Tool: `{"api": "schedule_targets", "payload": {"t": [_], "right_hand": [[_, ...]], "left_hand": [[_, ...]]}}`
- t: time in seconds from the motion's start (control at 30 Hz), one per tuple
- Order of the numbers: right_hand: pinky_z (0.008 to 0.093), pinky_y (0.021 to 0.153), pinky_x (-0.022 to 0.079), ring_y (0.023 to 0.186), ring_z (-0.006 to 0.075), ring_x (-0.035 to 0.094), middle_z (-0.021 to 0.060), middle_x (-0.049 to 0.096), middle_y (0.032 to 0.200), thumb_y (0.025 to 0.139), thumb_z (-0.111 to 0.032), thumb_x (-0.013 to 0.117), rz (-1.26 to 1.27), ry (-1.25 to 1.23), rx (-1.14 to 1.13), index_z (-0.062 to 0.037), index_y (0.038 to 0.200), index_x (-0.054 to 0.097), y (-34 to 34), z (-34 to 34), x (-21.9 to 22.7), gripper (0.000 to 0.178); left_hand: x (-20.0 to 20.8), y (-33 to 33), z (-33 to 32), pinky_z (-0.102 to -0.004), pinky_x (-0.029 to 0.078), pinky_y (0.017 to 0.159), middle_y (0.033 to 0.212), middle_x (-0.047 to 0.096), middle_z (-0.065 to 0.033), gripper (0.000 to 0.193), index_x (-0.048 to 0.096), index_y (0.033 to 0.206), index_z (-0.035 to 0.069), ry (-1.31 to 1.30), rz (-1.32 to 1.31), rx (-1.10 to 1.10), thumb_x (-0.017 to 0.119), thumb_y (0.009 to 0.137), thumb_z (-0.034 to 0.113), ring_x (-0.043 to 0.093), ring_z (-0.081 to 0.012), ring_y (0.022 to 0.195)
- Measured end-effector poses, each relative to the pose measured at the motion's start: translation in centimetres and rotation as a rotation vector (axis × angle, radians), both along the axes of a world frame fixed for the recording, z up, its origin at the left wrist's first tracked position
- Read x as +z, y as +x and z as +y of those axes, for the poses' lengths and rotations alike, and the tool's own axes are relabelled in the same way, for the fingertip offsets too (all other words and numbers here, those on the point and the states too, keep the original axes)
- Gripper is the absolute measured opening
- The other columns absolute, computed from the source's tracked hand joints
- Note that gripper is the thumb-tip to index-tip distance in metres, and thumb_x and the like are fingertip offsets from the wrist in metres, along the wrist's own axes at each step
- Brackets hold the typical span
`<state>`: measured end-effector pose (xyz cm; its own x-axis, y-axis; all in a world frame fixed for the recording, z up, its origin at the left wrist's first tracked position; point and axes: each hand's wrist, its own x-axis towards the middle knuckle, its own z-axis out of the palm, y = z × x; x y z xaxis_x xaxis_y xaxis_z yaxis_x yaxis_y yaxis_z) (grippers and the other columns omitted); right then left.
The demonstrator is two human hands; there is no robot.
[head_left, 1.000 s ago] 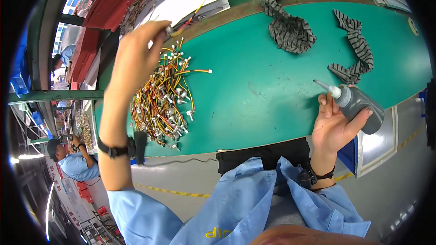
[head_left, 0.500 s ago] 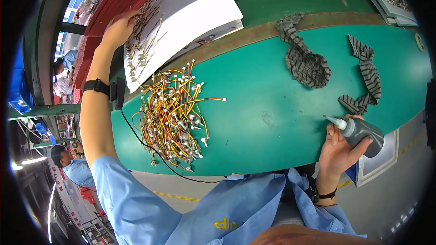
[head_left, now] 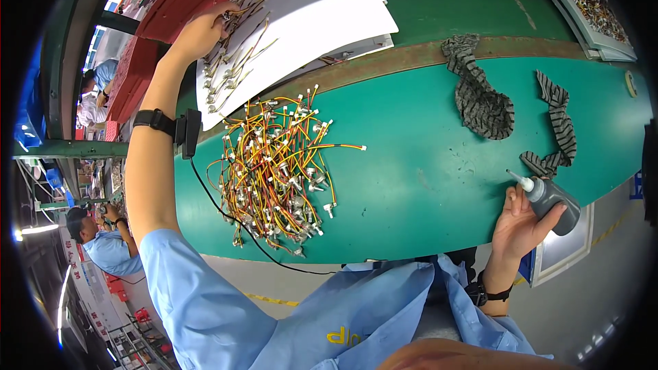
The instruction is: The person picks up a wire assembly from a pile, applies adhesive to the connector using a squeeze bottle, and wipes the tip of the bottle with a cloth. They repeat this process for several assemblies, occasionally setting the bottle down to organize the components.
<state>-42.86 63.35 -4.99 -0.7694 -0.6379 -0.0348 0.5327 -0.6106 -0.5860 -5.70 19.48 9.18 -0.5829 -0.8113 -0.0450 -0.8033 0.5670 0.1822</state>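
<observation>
My left hand (head_left: 200,33) reaches to the far left, over a white sheet (head_left: 322,10). Its fingers are pinched at one of the small wired parts (head_left: 236,72) laid out in a row there; the fingertips partly hide what they grip. In my right hand (head_left: 519,227), at the right near edge of the table, lies a dark grey squeeze bottle (head_left: 554,207). Its pale nozzle points up and to the left, over the green tabletop. A large tangled heap of wired parts (head_left: 277,171), with yellow, red and dark leads and metal bodies, lies below the sheet.
Two striped grey cloth pieces (head_left: 485,106) (head_left: 562,127) lie on the green table (head_left: 411,199). A black cable (head_left: 218,195) runs from my left wrist across the heap's edge. Red stacked panels (head_left: 181,7) stand far left. A tray of parts (head_left: 596,14) sits far right. Another person (head_left: 110,250) works at left.
The view has shifted, so the table's things appear farther right. My left hand stays at the row of wired parts, its fingertips slightly farther along. My right hand still holds the bottle.
</observation>
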Motion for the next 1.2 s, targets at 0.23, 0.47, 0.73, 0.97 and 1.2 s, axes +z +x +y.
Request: {"api": "schedule_targets", "payload": {"t": [0.23, 0.47, 0.73, 0.97, 1.2], "right_hand": [[0.0281, 0.063, 0.040, 0.068, 0.0160, 0.047, 0.0111, 0.061, 0.100, 0.097, -0.041, 0.048, 0.048, -0.061, 0.074, -0.0025, 0.117, 0.051, 0.2, 0.0, 0.3, 0.044], [0.0276, 0.063, 0.040, 0.068, 0.0158, 0.046, 0.0108, 0.061, 0.096, 0.098, -0.040, 0.047, 0.053, -0.053, 0.045, -0.0026, 0.114, 0.052, 0.3, 0.0, 0.6, 0.041], [0.0327, 0.068, 0.040, 0.059, 0.0143, 0.040, 0.0063, 0.060, 0.095, 0.098, -0.045, 0.044, 0.065, 0.016, 0.046, -0.0060, 0.112, 0.053, 0.1, 0.1, 0.2, 0.043], [0.0328, 0.068, 0.040, 0.060, 0.0148, 0.042, 0.0070, 0.060, 0.098, 0.098, -0.045, 0.045, 0.078, 0.022, 0.036, -0.0053, 0.116, 0.052, 0.0, 0.1, 0.1, 0.045], [0.0286, 0.063, 0.039, 0.064, 0.0148, 0.043, 0.0095, 0.060, 0.098, 0.097, -0.044, 0.046, 0.073, 0.002, 0.032, -0.0020, 0.116, 0.052, 0.3, -0.3, 0.4, 0.047]], "left_hand": [[-0.2, 0.0, 1.8, -0.0326, 0.049, 0.073, 0.102, 0.060, -0.0115, 0.040, 0.051, 0.125, 0.010, 0.017, 0.132, 0.029, 0.035, 0.090, 0.000, 0.064, -0.0182, 0.068], [-0.7, -0.4, 2.1, -0.0306, 0.050, 0.065, 0.095, 0.056, -0.0109, 0.036, 0.048, 0.125, 0.008, 0.072, 0.111, 0.083, 0.034, 0.092, 0.001, 0.065, -0.0194, 0.065], [-4.6, 2.7, -1.4, -0.0360, 0.050, 0.068, 0.093, 0.063, -0.0116, 0.029, 0.050, 0.118, 0.010, -0.078, 0.012, 0.145, 0.041, 0.091, 0.006, 0.066, -0.0252, 0.072], [-6.5, 3.0, -2.9, -0.0390, 0.048, 0.076, 0.093, 0.066, -0.0165, 0.024, 0.053, 0.112, 0.007, -0.317, -0.021, 0.046, 0.050, 0.088, 0.010, 0.064, -0.0315, 0.087], [-7.2, 2.9, -2.8, -0.0426, 0.050, 0.071, 0.089, 0.068, -0.0122, 0.016, 0.061, 0.096, 0.008, -0.425, -0.041, 0.145, 0.058, 0.083, 0.016, 0.065, -0.0306, 0.085]]}}
